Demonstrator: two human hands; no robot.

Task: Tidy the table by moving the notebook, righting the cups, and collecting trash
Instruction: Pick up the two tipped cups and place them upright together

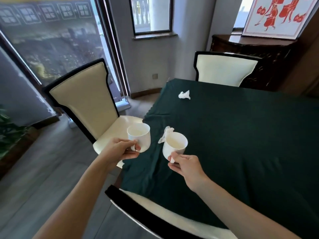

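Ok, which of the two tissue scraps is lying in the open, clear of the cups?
The crumpled tissue near the table's far-left corner lies alone on the green cloth. The other tissue is partly hidden behind the cup held by the right hand.

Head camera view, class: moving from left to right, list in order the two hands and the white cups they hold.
Left hand → white ceramic cup held by its handle in that hand → second white ceramic cup, with crumpled white tissue behind it → right hand.
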